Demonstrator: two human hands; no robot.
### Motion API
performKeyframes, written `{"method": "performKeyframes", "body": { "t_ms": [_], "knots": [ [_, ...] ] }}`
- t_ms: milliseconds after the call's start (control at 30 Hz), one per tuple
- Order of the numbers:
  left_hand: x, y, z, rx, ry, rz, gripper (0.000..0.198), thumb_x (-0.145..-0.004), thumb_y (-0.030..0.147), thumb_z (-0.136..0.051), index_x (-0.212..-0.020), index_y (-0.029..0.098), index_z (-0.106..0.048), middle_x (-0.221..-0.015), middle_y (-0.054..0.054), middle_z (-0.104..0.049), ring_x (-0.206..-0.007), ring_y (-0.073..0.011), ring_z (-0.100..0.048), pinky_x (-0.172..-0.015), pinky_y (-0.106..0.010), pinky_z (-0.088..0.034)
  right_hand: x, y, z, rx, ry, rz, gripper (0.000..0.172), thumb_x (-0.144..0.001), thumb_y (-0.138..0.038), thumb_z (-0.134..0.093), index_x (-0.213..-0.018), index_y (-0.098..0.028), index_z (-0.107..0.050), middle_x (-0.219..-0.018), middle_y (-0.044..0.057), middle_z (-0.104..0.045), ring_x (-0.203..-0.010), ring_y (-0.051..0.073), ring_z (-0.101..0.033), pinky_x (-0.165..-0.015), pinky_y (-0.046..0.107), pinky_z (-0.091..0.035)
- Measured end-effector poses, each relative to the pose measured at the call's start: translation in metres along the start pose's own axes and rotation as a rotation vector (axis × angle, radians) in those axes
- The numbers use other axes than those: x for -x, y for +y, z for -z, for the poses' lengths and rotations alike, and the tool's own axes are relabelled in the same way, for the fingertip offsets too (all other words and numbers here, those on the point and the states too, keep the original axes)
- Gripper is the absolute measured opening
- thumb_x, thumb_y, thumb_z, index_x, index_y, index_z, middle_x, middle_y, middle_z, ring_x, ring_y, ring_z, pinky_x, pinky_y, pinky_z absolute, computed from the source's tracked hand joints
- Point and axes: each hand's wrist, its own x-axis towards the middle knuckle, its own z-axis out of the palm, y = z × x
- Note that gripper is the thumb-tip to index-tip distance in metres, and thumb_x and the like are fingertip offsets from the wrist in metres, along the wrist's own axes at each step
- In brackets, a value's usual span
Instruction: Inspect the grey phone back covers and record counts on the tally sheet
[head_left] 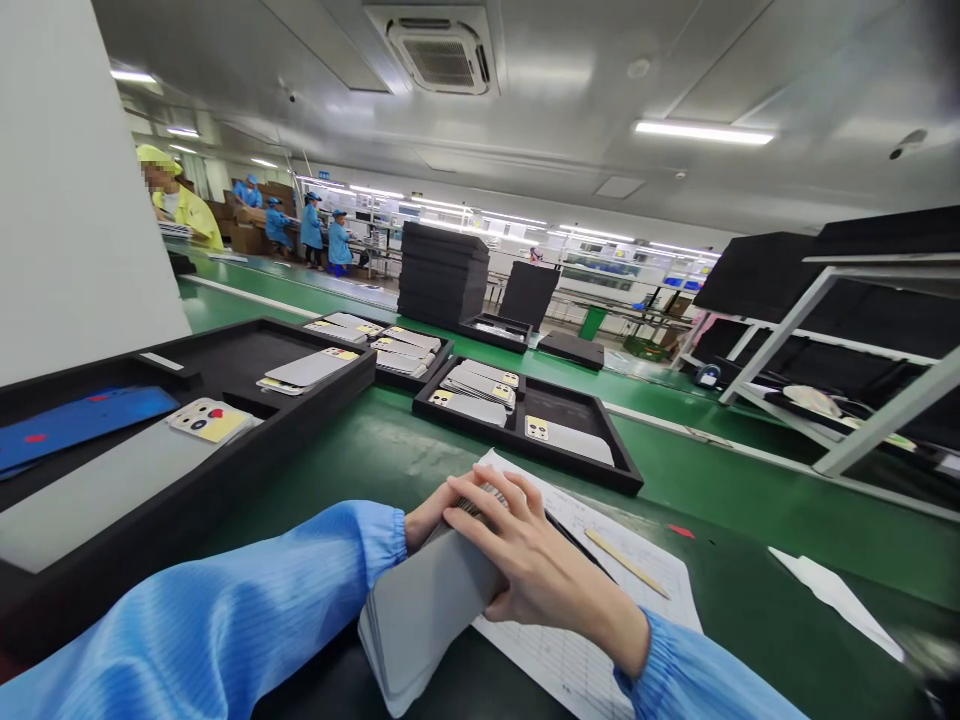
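Observation:
A stack of pale grey phone back covers (431, 610) stands tilted between my hands, above the green table (360, 455). My right hand (529, 535) reaches over the stack's upper end, fingers bent around its edge. Behind the stack, my left hand (431, 513) grips the far side; most of its fingers are hidden. Under my right hand lies a printed paper sheet (667, 575) with handwriting. A thin yellowish stick (626, 562) and a dark pen-like rod (574, 540) rest on that sheet.
Black foam trays (630, 480) with more covers stand ahead; another large tray (300, 455) at left holds grey and blue covers (90, 425). Tall stacked black trays (442, 275) rise behind. A white tool-like strip (836, 600) lies right, near a metal rack (780, 330). Several people work far off.

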Motion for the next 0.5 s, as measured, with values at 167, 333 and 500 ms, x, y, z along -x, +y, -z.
{"method": "performKeyframes", "body": {
  "t_ms": [167,333,500],
  "knots": [
    [0.006,0.012,-0.005,0.144,0.003,0.213,0.023,-0.067,0.027,-0.064,-0.087,0.017,-0.059,-0.076,-0.002,-0.060,-0.083,-0.0237,-0.062,-0.066,-0.036,-0.050,0.001,-0.004,0.000,0.124,0.017,-0.029,0.077,-0.064,-0.012,-0.066,-0.132,-0.031,-0.034,-0.146,0.003,-0.020,-0.132,0.033,-0.009,-0.103,0.051,-0.009],
    [-0.001,0.045,-0.005,0.241,0.047,0.282,0.032,-0.072,0.037,-0.053,-0.096,0.016,-0.052,-0.075,-0.005,-0.060,-0.070,-0.0227,-0.063,-0.058,-0.033,-0.050,0.004,0.012,-0.010,-0.096,0.277,-0.384,0.093,-0.069,-0.007,-0.063,-0.142,-0.024,-0.007,-0.148,0.012,-0.006,-0.134,0.033,-0.006,-0.105,0.053,-0.014],
    [0.001,0.056,-0.007,0.068,0.231,-0.343,0.056,-0.069,0.026,-0.063,-0.115,0.026,-0.032,-0.095,-0.003,-0.057,-0.088,-0.0231,-0.062,-0.074,-0.035,-0.050,0.003,0.012,-0.009,-0.967,0.082,-0.281,0.105,-0.070,-0.030,-0.071,-0.141,-0.022,0.005,-0.141,0.015,-0.027,-0.128,0.024,-0.032,-0.105,0.042,-0.028]
  ]
}}
